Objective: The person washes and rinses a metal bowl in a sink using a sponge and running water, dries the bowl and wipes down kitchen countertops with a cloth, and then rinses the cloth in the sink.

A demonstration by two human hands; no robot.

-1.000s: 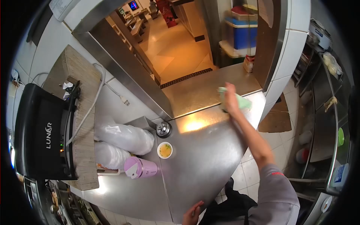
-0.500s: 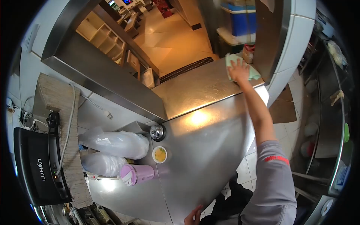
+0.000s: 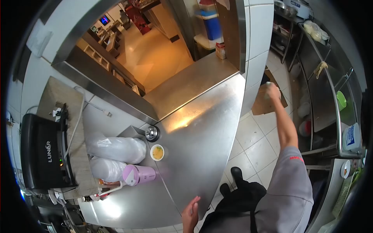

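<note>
My right hand (image 3: pixel 274 92) is stretched out past the counter's right end, over the floor. Its fingers are closed around a pale green cloth (image 3: pixel 267 86), mostly hidden in the grip and a little blurred. At the near edge of the steel counter (image 3: pixel 198 155), my left hand (image 3: pixel 190 213) holds nothing, its fingers extended and somewhat apart. On the counter stand a white cup of yellow soup with green bits (image 3: pixel 157 152), a metal call bell (image 3: pixel 152 133) and a purple tumbler (image 3: pixel 140 175) lying on its side.
Plastic-wrapped stacks (image 3: pixel 120 149) lie beside a black LUNAR device (image 3: pixel 44 151) on the left. A raised steel sill (image 3: pixel 190 87) borders the pass-through window, with a small red-and-white packet (image 3: pixel 220 50) at its end. Metal shelving (image 3: pixel 311 97) lines the right; cardboard (image 3: pixel 268 105) covers some floor.
My right hand has left the sill with the cloth, moving right and off the counter. The cloth was spread flat under it and is now bunched. My view has swung to the right.
</note>
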